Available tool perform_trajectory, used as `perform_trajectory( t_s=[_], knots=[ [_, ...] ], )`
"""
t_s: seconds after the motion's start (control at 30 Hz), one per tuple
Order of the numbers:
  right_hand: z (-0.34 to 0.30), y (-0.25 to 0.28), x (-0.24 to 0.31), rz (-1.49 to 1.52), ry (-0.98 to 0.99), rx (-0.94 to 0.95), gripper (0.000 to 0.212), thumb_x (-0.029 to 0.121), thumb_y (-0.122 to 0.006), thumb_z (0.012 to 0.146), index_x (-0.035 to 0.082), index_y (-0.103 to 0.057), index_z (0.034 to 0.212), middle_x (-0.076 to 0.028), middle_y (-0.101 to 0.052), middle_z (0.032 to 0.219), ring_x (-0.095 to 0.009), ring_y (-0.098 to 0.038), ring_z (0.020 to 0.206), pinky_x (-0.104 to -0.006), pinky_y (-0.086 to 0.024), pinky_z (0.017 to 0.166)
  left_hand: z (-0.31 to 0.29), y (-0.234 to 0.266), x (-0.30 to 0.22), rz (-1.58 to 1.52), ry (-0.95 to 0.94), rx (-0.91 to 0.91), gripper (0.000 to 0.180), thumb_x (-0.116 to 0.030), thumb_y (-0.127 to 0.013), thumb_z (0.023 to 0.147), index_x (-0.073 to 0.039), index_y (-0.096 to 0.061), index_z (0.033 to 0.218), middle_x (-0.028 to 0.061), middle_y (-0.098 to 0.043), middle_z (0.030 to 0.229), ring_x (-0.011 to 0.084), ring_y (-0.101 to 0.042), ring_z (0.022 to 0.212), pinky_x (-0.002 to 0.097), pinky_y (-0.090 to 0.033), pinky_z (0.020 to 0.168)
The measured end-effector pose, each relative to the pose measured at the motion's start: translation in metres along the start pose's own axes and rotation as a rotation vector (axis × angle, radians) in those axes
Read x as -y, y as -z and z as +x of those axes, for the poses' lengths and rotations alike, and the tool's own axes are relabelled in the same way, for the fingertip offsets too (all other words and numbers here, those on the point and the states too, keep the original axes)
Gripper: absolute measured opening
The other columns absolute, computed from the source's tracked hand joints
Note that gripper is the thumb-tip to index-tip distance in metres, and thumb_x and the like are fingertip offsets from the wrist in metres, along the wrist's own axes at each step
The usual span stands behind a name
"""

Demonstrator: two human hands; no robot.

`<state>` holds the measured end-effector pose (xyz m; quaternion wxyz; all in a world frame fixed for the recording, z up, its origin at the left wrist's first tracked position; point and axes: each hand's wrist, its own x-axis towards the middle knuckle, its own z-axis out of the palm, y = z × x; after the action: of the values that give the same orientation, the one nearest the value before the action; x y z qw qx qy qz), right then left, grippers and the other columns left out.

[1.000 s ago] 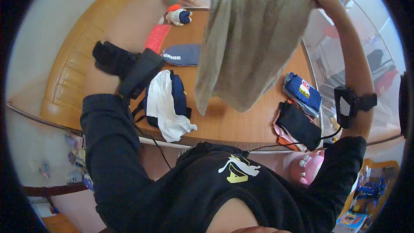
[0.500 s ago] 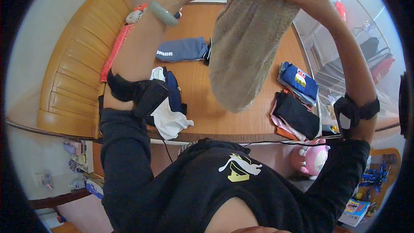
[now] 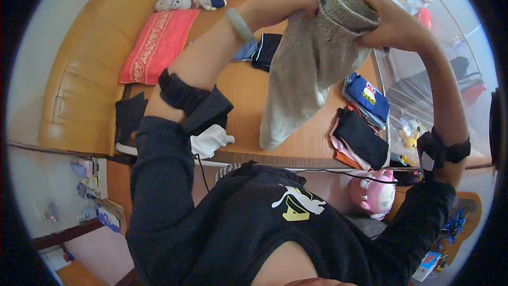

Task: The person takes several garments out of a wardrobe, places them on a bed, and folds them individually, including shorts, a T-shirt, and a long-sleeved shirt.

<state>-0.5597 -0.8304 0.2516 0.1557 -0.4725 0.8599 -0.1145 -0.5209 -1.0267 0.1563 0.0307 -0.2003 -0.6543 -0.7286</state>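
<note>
Now holding a beige garment (image 3: 317, 58) open by its rim, over the tabletop (image 3: 241, 106)

Wears a dark top (image 3: 217, 222) and a black strap (image 3: 206, 108) on the left forearm, both arms raised forward. Grips the rim's left side with the left hand (image 3: 288, 1), fingers curled on the cloth, tips partly hidden. Grasps the opposite side with the right hand (image 3: 397, 24), thumb across the near edge, the other fingers beyond it; cannot tell how far inside. Probably holds opposite sides to spread the mouth and let the length hang; cannot tell whether the lower end touches wood.

Hides the tabletop's middle behind the hanging fabric, and part of a white cloth (image 3: 212, 141) behind the left strap. To the right has a black folded garment (image 3: 365, 140) lying over pink and orange fabric, just beside a blue folded garment (image 3: 365, 98), perhaps piled there to leave the middle usable. Farther off, shows a striped black garment (image 3: 267, 52), then a red towel (image 3: 159, 47) and plush toys (image 3: 211, 0) near the tan headboard (image 3: 84, 74).
</note>
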Motion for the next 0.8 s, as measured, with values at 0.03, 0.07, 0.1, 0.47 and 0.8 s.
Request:
perform_trajectory(
  t_s=[0.03,0.07,0.1,0.47,0.8],
  knots=[
    [0.005,-0.004,0.002,0.000,0.010,0.015,0.057,0.011,-0.060,0.054,0.003,-0.041,0.107,-0.008,-0.053,0.088,-0.013,-0.050,0.077,-0.0263,-0.039,0.072,0.001,0.001,-0.001,-0.004,0.004,-0.017,0.033,-0.008,-0.058,0.064,-0.004,-0.052,0.096,0.0030,-0.055,0.077,0.0114,-0.049,0.079,0.0245,-0.038,0.071],
    [0.011,-0.008,0.002,-0.009,0.108,0.009,0.056,0.013,-0.062,0.053,0.001,-0.042,0.105,-0.007,-0.053,0.087,-0.013,-0.050,0.077,-0.0256,-0.039,0.072,0.003,0.005,-0.001,-0.111,-0.026,0.094,0.033,-0.005,-0.055,0.066,-0.001,-0.049,0.099,0.0033,-0.054,0.081,0.0113,-0.049,0.076,0.0237,-0.040,0.069],
    [0.016,-0.011,0.001,-0.019,0.196,-0.002,0.056,0.015,-0.064,0.053,0.000,-0.044,0.102,-0.007,-0.053,0.086,-0.013,-0.050,0.077,-0.0249,-0.039,0.072,0.006,0.008,-0.003,-0.221,-0.061,0.215,0.034,-0.002,-0.053,0.069,0.002,-0.046,0.101,0.0035,-0.054,0.086,0.0113,-0.050,0.073,0.0228,-0.041,0.067],
    [0.096,-0.019,0.003,0.627,0.130,-0.245,0.035,0.016,-0.059,0.062,-0.002,-0.050,0.091,-0.006,-0.052,0.082,-0.014,-0.050,0.075,-0.0233,-0.039,0.069,-0.148,0.102,0.134,0.725,-0.027,-0.876,0.051,-0.028,-0.063,0.065,0.002,-0.044,0.101,0.0092,-0.051,0.088,0.0189,-0.046,0.088,0.0299,-0.035,0.079],
    [0.082,0.051,-0.066,0.808,0.182,-0.820,0.033,0.014,-0.058,0.065,-0.002,-0.051,0.093,-0.007,-0.052,0.085,-0.016,-0.051,0.078,-0.0249,-0.040,0.069,-0.261,0.023,0.253,-1.352,1.112,-1.144,0.084,-0.063,-0.046,0.064,-0.011,-0.017,0.124,0.0113,-0.016,0.129,0.0285,-0.019,0.117,0.0470,-0.025,0.090]
  ],
)
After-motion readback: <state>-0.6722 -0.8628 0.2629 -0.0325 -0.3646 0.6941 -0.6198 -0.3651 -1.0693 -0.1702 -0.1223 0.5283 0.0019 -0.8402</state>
